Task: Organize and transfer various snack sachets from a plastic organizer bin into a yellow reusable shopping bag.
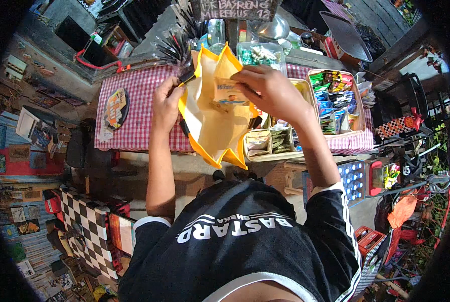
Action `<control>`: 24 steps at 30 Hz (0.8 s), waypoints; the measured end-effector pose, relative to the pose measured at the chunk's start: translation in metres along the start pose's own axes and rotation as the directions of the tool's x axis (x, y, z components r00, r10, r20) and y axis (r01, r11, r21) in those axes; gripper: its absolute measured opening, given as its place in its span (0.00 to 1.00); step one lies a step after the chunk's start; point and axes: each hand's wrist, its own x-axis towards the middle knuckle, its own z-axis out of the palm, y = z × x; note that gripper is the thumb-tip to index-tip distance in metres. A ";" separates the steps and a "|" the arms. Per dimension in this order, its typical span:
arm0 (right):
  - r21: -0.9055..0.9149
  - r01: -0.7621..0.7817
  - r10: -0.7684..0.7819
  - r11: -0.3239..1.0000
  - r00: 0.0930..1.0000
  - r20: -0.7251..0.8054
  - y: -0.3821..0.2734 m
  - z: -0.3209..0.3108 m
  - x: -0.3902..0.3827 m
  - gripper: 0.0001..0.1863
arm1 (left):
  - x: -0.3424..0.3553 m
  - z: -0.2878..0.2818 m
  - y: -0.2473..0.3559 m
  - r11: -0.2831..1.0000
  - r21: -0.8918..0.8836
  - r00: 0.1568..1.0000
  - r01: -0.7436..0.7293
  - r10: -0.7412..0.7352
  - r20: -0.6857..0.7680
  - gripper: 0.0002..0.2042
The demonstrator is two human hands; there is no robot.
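A yellow bag (207, 133) with a pale lining gapes open above the near edge of the checked table, its mouth facing up. My left hand (166, 104) is closed on the bag's left rim, by a black strap. Between the fingers and thumb of my right hand (276, 93) is a pale sachet packet (229, 92) with blue lettering and a picture. The packet is held over the bag's mouth, toward its far side. Similar pale packets (258, 141) sit in a basket just right of the bag, beside green sachets (281, 141).
A red-and-white checked cloth (140, 85) covers the table. A larger basket (341, 134) of colourful sachets stands at the right, and a plastic container (261, 54) behind. At left lies a dark round tray (126, 111) with packets. A bottle crate (352, 182) is below right.
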 end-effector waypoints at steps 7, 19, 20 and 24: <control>-0.158 0.038 0.028 0.987 0.917 0.397 0.027 0.077 0.031 0.08 | -0.002 0.004 -0.006 0.991 -0.074 0.993 0.110 -0.112 -0.028 0.06; -0.122 -0.109 0.162 0.987 0.541 0.825 0.073 0.165 0.045 0.14 | 0.013 0.026 -0.013 0.993 0.116 0.992 0.039 -0.025 -0.120 0.10; -0.136 -0.121 0.180 0.983 0.542 0.821 0.072 0.156 0.045 0.14 | 0.007 0.026 -0.010 0.991 0.132 0.991 0.013 0.006 -0.137 0.09; -0.315 0.060 0.246 0.947 0.496 0.833 0.065 0.133 0.043 0.17 | -0.018 -0.003 -0.005 0.979 0.197 0.995 0.057 -0.039 -0.091 0.08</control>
